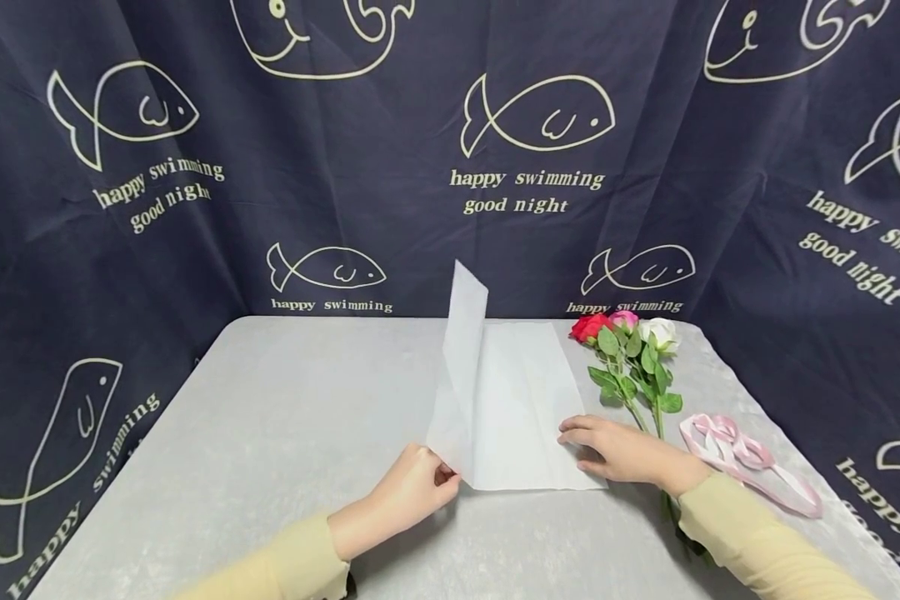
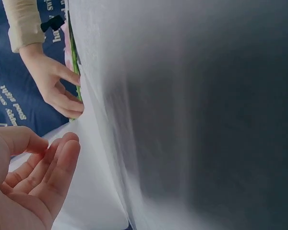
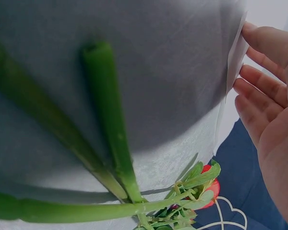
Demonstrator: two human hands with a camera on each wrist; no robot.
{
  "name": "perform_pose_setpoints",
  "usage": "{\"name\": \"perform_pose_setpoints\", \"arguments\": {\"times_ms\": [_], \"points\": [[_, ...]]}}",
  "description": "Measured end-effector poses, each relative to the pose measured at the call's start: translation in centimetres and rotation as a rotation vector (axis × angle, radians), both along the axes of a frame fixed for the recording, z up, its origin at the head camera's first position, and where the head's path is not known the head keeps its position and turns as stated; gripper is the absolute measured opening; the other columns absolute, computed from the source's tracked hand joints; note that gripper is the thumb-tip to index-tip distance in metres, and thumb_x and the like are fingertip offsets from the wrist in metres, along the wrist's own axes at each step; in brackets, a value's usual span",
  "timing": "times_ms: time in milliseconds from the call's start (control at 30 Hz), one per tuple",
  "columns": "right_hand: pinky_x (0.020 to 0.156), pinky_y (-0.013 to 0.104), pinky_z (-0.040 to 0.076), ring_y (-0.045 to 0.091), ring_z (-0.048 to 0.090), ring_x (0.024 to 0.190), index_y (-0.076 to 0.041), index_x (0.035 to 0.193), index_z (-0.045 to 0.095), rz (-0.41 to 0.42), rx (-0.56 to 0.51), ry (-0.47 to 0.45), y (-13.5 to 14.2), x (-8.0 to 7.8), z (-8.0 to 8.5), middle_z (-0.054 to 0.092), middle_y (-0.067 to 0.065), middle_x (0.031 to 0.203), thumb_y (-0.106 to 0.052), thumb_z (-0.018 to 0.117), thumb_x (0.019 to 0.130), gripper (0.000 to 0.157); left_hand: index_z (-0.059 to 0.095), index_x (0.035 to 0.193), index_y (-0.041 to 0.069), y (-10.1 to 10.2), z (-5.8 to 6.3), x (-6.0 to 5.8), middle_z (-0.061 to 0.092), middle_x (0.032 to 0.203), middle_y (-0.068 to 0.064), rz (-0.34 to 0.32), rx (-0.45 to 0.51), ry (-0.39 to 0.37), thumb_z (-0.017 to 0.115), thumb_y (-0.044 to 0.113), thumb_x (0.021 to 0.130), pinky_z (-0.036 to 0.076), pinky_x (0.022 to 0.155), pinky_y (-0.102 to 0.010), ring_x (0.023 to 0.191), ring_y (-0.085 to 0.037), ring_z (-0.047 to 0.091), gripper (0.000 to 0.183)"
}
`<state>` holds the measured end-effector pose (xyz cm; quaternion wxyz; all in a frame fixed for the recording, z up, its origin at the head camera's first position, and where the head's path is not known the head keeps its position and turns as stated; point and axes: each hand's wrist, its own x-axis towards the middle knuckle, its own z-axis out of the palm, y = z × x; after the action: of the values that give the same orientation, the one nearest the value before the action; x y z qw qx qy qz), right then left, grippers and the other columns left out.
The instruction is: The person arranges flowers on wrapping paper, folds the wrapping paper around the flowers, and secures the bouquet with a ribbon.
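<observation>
A sheet of white wrapping paper (image 1: 528, 400) lies on the table, its left part standing up as a raised flap (image 1: 462, 333). At the sheet's near left corner, my left hand (image 1: 408, 496) pinches the edge between thumb and fingers. My right hand (image 1: 618, 450) rests at the lower right edge of the paper, its fingers loosely extended; the right wrist view shows the fingertips (image 3: 245, 72) touching that edge. Just right of the paper lie artificial roses: one red (image 1: 591, 328), one pink (image 1: 624, 321) and one white (image 1: 660, 333). My right forearm passes over their green stems (image 3: 110, 120).
A pink and white ribbon (image 1: 750, 458) lies loosely looped on the table's right side, beyond my right wrist. The grey table (image 1: 292, 417) extends to the left of the paper. A dark blue curtain (image 1: 390, 183) with fish drawings hangs behind and at both sides.
</observation>
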<state>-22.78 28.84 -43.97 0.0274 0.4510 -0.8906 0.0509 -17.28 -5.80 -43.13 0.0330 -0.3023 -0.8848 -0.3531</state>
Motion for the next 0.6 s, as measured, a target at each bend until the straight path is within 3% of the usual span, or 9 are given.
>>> {"name": "perform_pose_setpoints", "arguments": {"times_ms": [133,267,367,500,600], "points": [[0.089,0.042,0.050,0.030,0.058,0.108,-0.003,0.114,0.062,-0.001,0.000,-0.003,0.0,0.0,0.0,0.058,0.014,0.120,-0.015,0.074,0.079,0.038,0.065,0.076,0.006,-1.4,-0.4,-0.5,0.069,0.071,-0.001,0.046,0.020,0.006,0.064,0.000,0.079,0.047,0.054,-0.012,0.061,0.000,0.059,0.007],[0.088,0.042,0.050,0.030,0.058,0.108,-0.003,0.113,0.063,0.005,-0.012,-0.001,-0.1,-0.1,0.1,0.059,0.015,0.119,-0.014,0.074,0.079,0.038,0.063,0.084,0.006,-3.2,-0.7,-1.7,0.067,0.074,0.000,0.175,0.051,0.038,0.066,0.000,0.078,0.050,0.057,-0.017,0.065,-0.006,0.062,0.009],[0.086,0.042,0.051,0.030,0.059,0.107,-0.003,0.112,0.063,0.008,-0.025,0.004,0.0,-0.2,0.2,0.059,0.015,0.118,-0.014,0.075,0.078,0.038,0.060,0.103,0.003,-4.4,-0.8,-2.7,0.066,0.085,-0.001,0.266,0.052,0.066,0.072,0.004,0.077,0.050,0.062,-0.021,0.072,-0.010,0.062,0.028],[0.086,0.041,0.051,0.029,0.058,0.108,-0.004,0.112,0.063,0.009,-0.022,0.002,0.1,-0.3,0.1,0.059,0.014,0.119,-0.014,0.075,0.078,0.037,0.050,0.122,0.004,-5.6,-0.4,-3.3,0.059,0.110,-0.008,0.319,-0.048,0.178,0.080,0.018,0.074,0.052,0.072,-0.029,0.092,-0.018,0.059,0.058],[0.086,0.041,0.051,0.029,0.058,0.108,-0.005,0.113,0.063,0.014,-0.021,-0.003,0.2,-0.4,-0.1,0.059,0.014,0.120,-0.015,0.075,0.079,0.037,0.049,0.126,0.006,-6.2,0.2,-3.5,0.053,0.121,-0.011,0.279,-0.164,0.321,0.081,0.011,0.070,0.050,0.082,-0.038,0.104,-0.026,0.054,0.065]]}}
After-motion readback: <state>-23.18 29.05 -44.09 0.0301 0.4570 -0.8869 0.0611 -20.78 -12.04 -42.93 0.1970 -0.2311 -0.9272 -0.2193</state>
